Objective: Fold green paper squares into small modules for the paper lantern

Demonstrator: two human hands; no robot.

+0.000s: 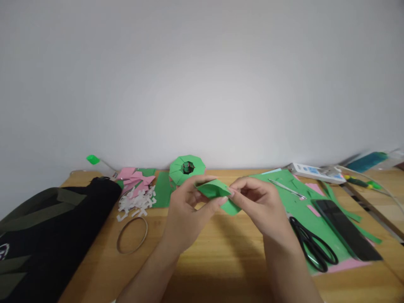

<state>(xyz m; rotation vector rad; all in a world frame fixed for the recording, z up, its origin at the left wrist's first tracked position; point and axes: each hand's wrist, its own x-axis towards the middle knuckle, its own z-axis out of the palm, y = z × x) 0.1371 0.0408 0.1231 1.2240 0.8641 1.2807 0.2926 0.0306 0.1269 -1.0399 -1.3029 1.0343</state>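
- Wooden table [214,248]: carrying everything.
- Black bag [47,235]: lying along its left edge.
- Green sheet [299,210]: lying at the right under the scissors [312,246], probably serving as a work mat.
- Left hand [186,214] and right hand [259,202]: both closing fingertips on the folded green paper [217,191], pinching it from opposite sides above the table's middle, seemingly keeping its crease pressed.
- Green paper rosette [187,168]: sitting just behind.

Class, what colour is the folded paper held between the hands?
Green, seen in the head view: the folded paper.
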